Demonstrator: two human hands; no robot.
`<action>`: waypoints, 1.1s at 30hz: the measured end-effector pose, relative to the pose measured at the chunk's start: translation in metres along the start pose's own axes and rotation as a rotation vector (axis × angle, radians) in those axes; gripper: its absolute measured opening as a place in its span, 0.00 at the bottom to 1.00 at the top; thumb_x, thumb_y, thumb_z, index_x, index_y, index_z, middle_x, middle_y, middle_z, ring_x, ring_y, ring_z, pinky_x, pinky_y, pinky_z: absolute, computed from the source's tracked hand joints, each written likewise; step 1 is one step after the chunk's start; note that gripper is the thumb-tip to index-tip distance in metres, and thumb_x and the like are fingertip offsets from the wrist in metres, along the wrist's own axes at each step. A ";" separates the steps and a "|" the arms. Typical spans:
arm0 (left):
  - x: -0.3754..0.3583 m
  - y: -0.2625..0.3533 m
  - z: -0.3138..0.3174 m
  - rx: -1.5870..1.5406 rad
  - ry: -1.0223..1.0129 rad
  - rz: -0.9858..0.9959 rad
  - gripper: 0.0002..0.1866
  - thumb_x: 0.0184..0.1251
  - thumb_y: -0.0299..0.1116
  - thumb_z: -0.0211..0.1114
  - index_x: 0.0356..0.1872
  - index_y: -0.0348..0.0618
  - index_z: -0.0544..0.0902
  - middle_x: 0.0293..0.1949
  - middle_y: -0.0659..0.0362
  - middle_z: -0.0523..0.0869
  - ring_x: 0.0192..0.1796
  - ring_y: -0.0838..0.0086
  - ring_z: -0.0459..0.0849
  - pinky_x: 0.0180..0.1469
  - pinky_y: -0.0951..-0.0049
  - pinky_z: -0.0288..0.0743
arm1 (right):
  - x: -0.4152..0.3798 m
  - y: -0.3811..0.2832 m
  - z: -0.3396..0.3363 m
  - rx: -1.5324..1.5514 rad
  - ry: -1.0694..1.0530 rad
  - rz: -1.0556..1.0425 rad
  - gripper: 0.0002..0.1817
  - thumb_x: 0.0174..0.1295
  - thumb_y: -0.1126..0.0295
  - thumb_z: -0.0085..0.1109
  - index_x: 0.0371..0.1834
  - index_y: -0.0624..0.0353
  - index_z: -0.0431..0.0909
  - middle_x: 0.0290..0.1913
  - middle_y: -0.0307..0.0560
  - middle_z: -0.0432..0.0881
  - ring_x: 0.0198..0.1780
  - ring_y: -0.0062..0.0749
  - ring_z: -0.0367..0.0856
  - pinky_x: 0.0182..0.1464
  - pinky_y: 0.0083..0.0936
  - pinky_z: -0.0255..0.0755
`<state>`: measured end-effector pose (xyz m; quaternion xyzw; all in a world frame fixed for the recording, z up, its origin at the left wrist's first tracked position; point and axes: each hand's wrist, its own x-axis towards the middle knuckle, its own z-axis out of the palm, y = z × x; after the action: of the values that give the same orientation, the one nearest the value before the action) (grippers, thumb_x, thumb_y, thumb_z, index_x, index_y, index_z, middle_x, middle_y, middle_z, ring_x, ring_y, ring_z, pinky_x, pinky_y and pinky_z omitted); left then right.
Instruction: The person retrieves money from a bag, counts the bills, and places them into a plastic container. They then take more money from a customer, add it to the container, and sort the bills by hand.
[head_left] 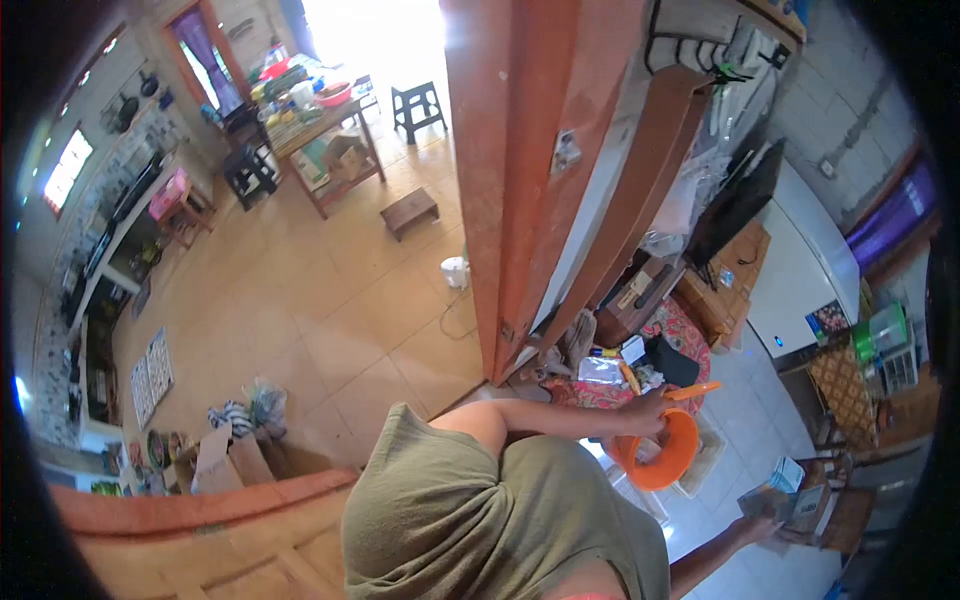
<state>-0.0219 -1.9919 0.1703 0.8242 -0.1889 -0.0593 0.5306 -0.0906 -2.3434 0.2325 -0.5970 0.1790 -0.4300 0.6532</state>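
Observation:
My left hand, on the upper arm in the picture, is closed at the rim of a round orange plastic container. An orange handle-like piece sticks out beside my fingers; whether it belongs to the container cannot be made out. My right hand, lower right, reaches to a greyish see-through item next to a cardboard box. Its fingers are too small and blurred to tell their grip. A light blue carton is just beyond it.
A red patterned cloth bears a dark cap and small packets. A wooden chair stands at lower right, a white refrigerator farther back. An orange-brown door post divides off a tiled room with a wooden table, a low stool and cardboard boxes.

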 end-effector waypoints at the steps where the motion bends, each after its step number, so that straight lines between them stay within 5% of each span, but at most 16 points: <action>1: -0.004 -0.007 0.004 -0.008 0.018 -0.024 0.28 0.51 0.30 0.61 0.58 0.50 0.74 0.62 0.42 0.62 0.61 0.47 0.69 0.61 0.57 0.68 | 0.008 0.000 0.008 -0.131 0.033 0.018 0.30 0.56 0.69 0.58 0.63 0.66 0.62 0.57 0.55 0.73 0.55 0.46 0.73 0.61 0.43 0.65; 6: -0.029 -0.020 -0.003 -0.012 0.046 -0.178 0.24 0.49 0.34 0.63 0.52 0.47 0.76 0.61 0.40 0.64 0.59 0.46 0.71 0.59 0.57 0.69 | -0.007 -0.006 0.046 -0.047 -0.065 0.089 0.27 0.52 0.75 0.55 0.59 0.65 0.68 0.57 0.52 0.73 0.56 0.42 0.73 0.57 0.38 0.68; 7: -0.034 -0.027 0.003 0.051 0.206 -0.075 0.18 0.50 0.29 0.58 0.46 0.47 0.79 0.54 0.43 0.70 0.51 0.48 0.76 0.52 0.56 0.73 | -0.008 -0.002 0.050 -0.028 -0.077 0.054 0.27 0.52 0.75 0.56 0.58 0.66 0.69 0.56 0.52 0.74 0.55 0.42 0.73 0.56 0.37 0.68; 11: -0.049 -0.041 -0.008 0.054 0.220 -0.066 0.18 0.49 0.29 0.58 0.46 0.47 0.79 0.52 0.41 0.70 0.50 0.48 0.76 0.52 0.54 0.72 | -0.025 -0.002 0.074 -0.013 -0.087 0.018 0.26 0.50 0.75 0.57 0.57 0.67 0.70 0.54 0.53 0.75 0.53 0.42 0.74 0.55 0.37 0.69; 14: -0.069 -0.050 -0.028 0.000 0.157 -0.137 0.27 0.49 0.36 0.65 0.56 0.53 0.76 0.56 0.44 0.68 0.58 0.50 0.71 0.59 0.58 0.68 | -0.023 0.013 0.086 -0.148 -0.227 -0.010 0.27 0.54 0.74 0.55 0.59 0.69 0.66 0.56 0.54 0.73 0.52 0.42 0.73 0.56 0.38 0.66; 18: -0.108 -0.050 -0.059 0.068 0.219 -0.216 0.27 0.51 0.34 0.63 0.57 0.57 0.76 0.53 0.44 0.70 0.54 0.50 0.74 0.55 0.57 0.70 | -0.085 -0.009 0.144 -0.057 -0.264 0.126 0.26 0.49 0.75 0.55 0.55 0.69 0.69 0.53 0.54 0.74 0.51 0.42 0.74 0.52 0.34 0.68; 25: -0.150 -0.079 -0.064 0.162 0.322 -0.166 0.25 0.53 0.32 0.56 0.57 0.54 0.75 0.50 0.41 0.72 0.51 0.49 0.76 0.51 0.54 0.72 | -0.158 -0.010 0.159 -0.031 -0.426 0.087 0.30 0.53 0.79 0.53 0.63 0.65 0.63 0.57 0.50 0.72 0.56 0.37 0.72 0.59 0.32 0.64; 33: -0.155 -0.076 -0.057 0.080 0.223 -0.264 0.25 0.53 0.33 0.57 0.56 0.49 0.75 0.54 0.40 0.70 0.54 0.47 0.73 0.55 0.54 0.70 | -0.144 0.006 0.111 -0.041 -0.166 0.052 0.28 0.54 0.78 0.54 0.62 0.66 0.64 0.56 0.49 0.73 0.54 0.35 0.73 0.57 0.30 0.65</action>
<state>-0.1288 -1.8574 0.1111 0.8638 -0.0210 -0.0292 0.5026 -0.0872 -2.1632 0.2115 -0.6388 0.1486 -0.3583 0.6644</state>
